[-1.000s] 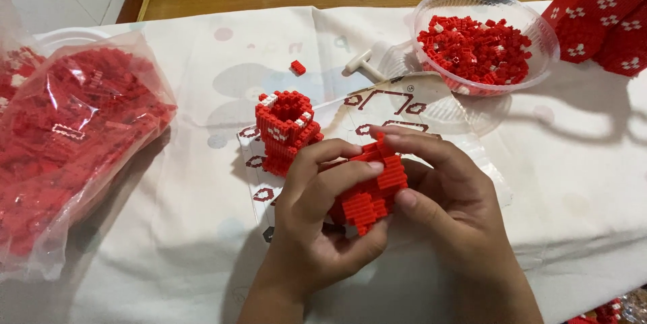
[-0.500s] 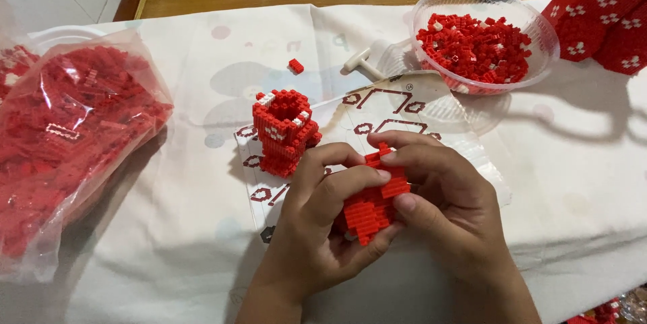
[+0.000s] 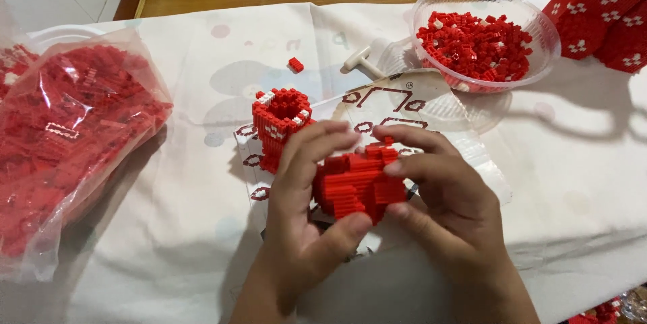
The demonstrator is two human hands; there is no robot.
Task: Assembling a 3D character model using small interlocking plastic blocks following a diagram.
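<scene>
Head view: hollow brick tower (image 3: pixel 280 122) just beside left hand (image 3: pixel 303 209).

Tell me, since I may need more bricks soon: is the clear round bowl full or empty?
Partly full: the clear bowl holds a heap of small red bricks that stays below its rim.

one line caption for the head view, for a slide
Both hands, left hand and right hand, grip a red brick block beside a small brick tower.
</scene>
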